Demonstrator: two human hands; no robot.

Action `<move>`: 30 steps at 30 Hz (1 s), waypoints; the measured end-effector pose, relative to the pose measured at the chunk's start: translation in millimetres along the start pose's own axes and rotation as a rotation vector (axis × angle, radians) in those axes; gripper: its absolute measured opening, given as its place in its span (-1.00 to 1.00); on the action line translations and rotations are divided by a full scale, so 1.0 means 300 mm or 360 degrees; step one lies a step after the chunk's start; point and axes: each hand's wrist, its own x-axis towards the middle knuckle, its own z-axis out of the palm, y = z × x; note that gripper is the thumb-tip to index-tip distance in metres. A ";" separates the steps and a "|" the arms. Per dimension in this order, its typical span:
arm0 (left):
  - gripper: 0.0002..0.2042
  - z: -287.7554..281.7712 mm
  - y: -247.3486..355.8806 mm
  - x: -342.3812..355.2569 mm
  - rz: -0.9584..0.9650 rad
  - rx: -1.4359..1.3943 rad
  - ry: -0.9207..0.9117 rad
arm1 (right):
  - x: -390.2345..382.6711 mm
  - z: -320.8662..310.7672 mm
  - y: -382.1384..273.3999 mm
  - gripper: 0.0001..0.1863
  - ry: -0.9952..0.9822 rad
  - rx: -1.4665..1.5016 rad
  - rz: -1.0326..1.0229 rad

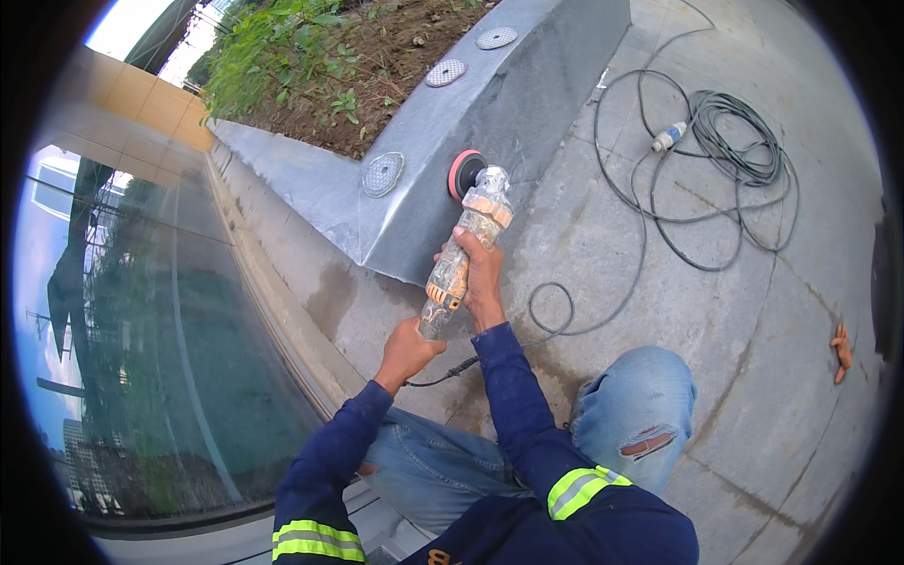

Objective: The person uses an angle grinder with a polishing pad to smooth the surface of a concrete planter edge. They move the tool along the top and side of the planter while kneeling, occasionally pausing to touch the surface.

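Observation:
My left hand [408,354] is closed round the rear end of a dusty, worn angle polisher [447,281]. My right hand [478,275] grips its body further forward. The tool's red-edged round pad [455,171] is at the grey side face of a stone planter wall [537,104], touching or very close to it. On the ledge along the top sit three round patterned polishing pads [381,174], one near the corner and two further along. A black power cord runs out from the back of the tool, below my hands.
A coiled cable [744,122] with a blue-and-white connector [669,137] lies on concrete paving at right, near an orange glove-like object [840,353]. Soil and green plants [273,75] fill the planter. A large glass pane [169,358] runs along my left. My bent, denim-covered knee shows below.

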 end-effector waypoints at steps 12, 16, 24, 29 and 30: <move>-0.38 -0.051 0.154 -0.009 0.0181 0.0285 0.0029 | 0.095 0.020 -0.107 -0.56 -0.0075 -0.0067 -0.0047; -0.33 -0.051 0.131 -0.023 0.0206 0.0444 -0.0145 | 0.063 -0.004 -0.064 -0.57 -0.0110 -0.0164 -0.0056; -0.34 -0.294 0.035 -0.099 -0.0040 0.0170 -0.0206 | 0.083 0.004 -0.112 -0.57 -0.0156 -0.0251 -0.0150; -0.35 -0.362 -0.033 -0.062 -0.0186 -0.0268 0.0659 | 0.067 -0.023 -0.115 -0.56 -0.0187 -0.0358 -0.0122; -0.31 -0.357 -0.018 -0.040 -0.0123 -0.0337 0.0878 | 0.046 -0.017 -0.091 -0.55 -0.0190 -0.0367 -0.0120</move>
